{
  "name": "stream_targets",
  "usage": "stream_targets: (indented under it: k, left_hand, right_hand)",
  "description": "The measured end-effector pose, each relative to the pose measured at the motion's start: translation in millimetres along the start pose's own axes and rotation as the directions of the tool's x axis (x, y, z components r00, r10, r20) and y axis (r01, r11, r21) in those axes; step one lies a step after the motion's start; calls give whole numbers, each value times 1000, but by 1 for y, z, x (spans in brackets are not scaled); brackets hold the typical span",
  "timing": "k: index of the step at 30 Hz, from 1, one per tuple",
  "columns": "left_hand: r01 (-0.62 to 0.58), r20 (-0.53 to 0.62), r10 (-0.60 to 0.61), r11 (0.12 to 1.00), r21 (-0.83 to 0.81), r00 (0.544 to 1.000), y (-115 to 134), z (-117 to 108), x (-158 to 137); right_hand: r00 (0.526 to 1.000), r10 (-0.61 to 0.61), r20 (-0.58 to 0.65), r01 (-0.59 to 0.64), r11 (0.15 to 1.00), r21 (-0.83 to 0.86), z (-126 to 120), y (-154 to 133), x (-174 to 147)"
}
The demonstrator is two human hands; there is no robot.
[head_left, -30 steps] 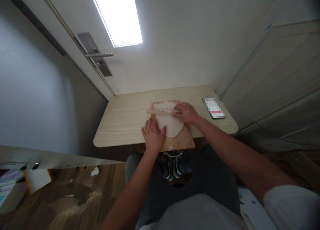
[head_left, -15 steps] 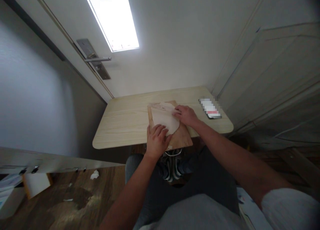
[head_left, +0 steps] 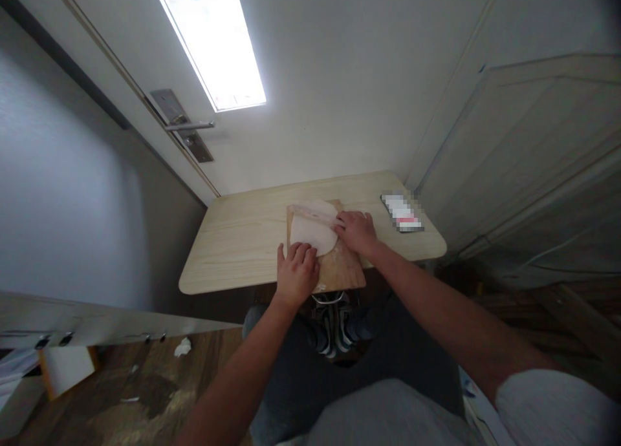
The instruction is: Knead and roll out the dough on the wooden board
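Observation:
A flat, pale sheet of dough lies on a brown wooden board. Across the far part of the dough rests a thin, pale rolling pin, slanting slightly down toward the right. My right hand is closed around the pin's right end, at the dough's right edge. At the near left edge of the dough, my left hand lies with its fingers stretched out, the fingertips touching the sheet. The pin's far right tip is hidden under my right fingers.
The board sits on a light wood-grain table with rounded corners. A phone, its screen blurred, lies on the right side. Behind the table stands a white door with a metal handle. Crumpled tissue is on the floor at left.
The dough has shifted a little to the left on the board, and my left hand has moved slightly left with it. My right hand still holds the rolling pin. The view has tilted slightly.

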State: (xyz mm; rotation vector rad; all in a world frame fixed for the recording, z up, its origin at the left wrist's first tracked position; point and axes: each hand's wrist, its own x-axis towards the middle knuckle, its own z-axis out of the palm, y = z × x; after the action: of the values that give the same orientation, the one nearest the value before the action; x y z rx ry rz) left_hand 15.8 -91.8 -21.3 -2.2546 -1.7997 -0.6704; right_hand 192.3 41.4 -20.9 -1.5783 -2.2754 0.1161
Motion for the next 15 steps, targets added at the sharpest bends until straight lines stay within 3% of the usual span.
stream_targets:
  k: [4,9,11,15]
  left_hand:
    - [-151,41,150,988,15,988,-21,-2,4]
    - [-353,151,353,935,-27,923,-45,-11,15]
    - [-379,165,377,925,-23,911,-50,-14,19]
    - [-317,142,313,948,6,939,-50,-14,24]
  right_hand:
    - [999,8,-39,-8,1000,-22,8,-4,-9]
    - [997,27,-74,-30,999,-37,14,-7,-16]
    - [997,18,-80,-21,999,-40,14,-7,-17]
    - [996,7,-90,-10,999,-38,13,-5,-16]
